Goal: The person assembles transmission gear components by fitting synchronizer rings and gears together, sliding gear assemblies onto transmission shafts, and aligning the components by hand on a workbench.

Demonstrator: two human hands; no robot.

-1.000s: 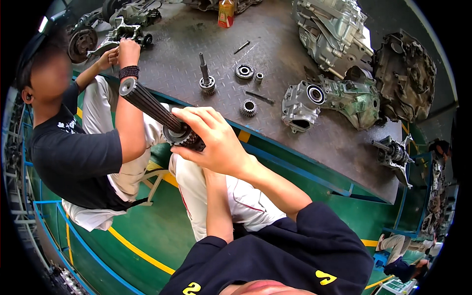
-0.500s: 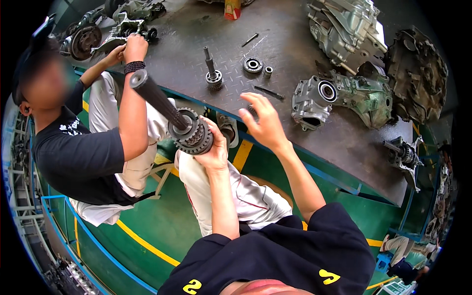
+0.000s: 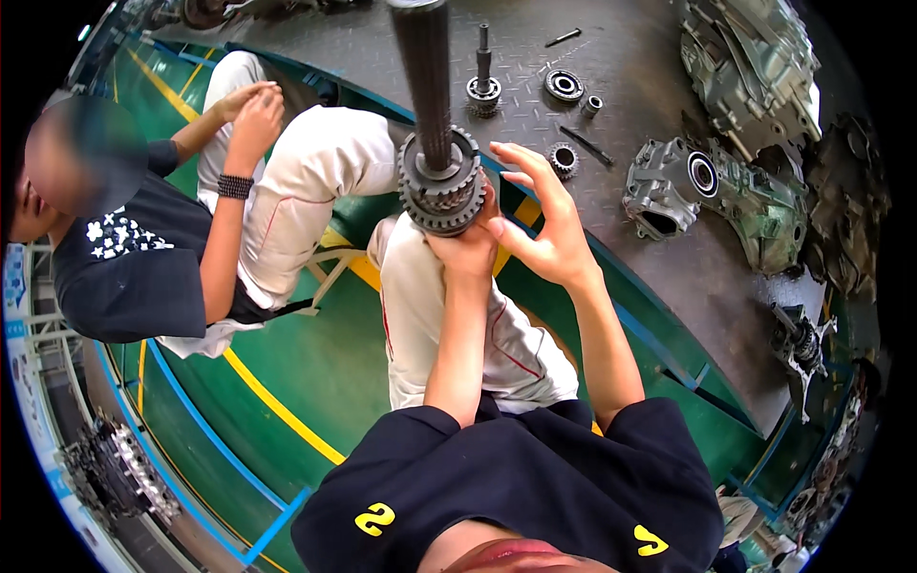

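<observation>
My left hand [image 3: 468,250] is wrapped round the underside of a gear shaft [image 3: 427,91], whose toothed gears [image 3: 441,199] sit just above my palm. The long splined end of the shaft points up and away from me, past the table's edge. Beside the gears, my right hand [image 3: 549,224] is open, fingers spread and curved, the thumb close to my left fingers; whether they touch I cannot tell. On the table nearest my right fingertips lies a small gear [image 3: 563,161]. The lower end of the held shaft is hidden by my hand.
The steel table [image 3: 659,286] carries a shaft with a bearing [image 3: 484,88], a bearing ring [image 3: 565,86], a small sleeve [image 3: 592,106], a thin rod [image 3: 586,145], and gearbox housings [image 3: 659,186] on the right. At left sits a co-worker, hands [image 3: 256,110] together.
The gear shaft has swung from leaning left to nearly upright. My right hand has come in beside the gears. The view has shifted, and the co-worker's hands have left the metal casting.
</observation>
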